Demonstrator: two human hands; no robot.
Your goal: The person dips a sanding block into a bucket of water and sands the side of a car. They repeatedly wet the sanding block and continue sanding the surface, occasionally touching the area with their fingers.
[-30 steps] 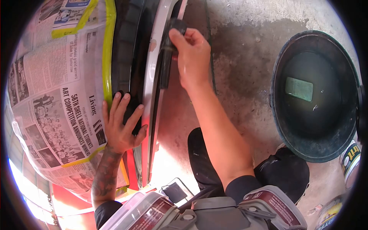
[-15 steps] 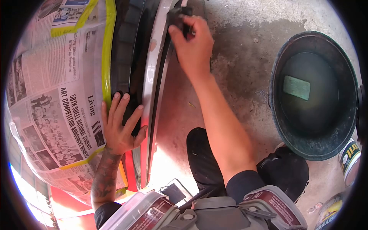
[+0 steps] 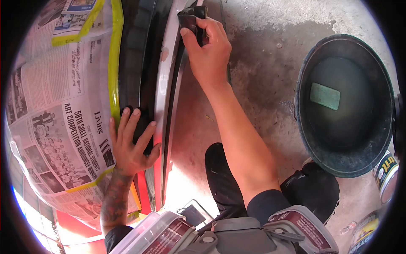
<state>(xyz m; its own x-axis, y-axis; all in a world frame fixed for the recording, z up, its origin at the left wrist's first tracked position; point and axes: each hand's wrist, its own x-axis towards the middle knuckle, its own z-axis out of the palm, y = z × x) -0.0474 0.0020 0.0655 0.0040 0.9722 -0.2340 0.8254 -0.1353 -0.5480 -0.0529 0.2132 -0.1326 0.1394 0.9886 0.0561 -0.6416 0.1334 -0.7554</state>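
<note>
My right hand [image 3: 210,48] pinches a folded piece of black sandpaper [image 3: 188,19] against the upper part of a silver-grey car panel edge [image 3: 165,63]. A small bare, brownish patch shows on that edge below the sandpaper. Fingers spread, my left hand [image 3: 133,144] lies flat across the black trim [image 3: 131,76] and the border of the masking newspaper [image 3: 72,106]. Yellow-green tape [image 3: 114,63] runs along the newspaper's edge. The lower end of the panel looks red.
A black tub [image 3: 301,127] of cloudy water stands on the wet concrete floor [image 3: 262,63] at right, with a pale green block [image 3: 325,96] in it. Two cans, one a labelled can [image 3: 385,173], sit beside it. Parts of a respirator [image 3: 237,237] fill the bottom edge.
My right hand has shifted slightly left and down with the sandpaper, which shows more sharply now. The left hand rests in nearly the same place; the whole view has moved a little.
</note>
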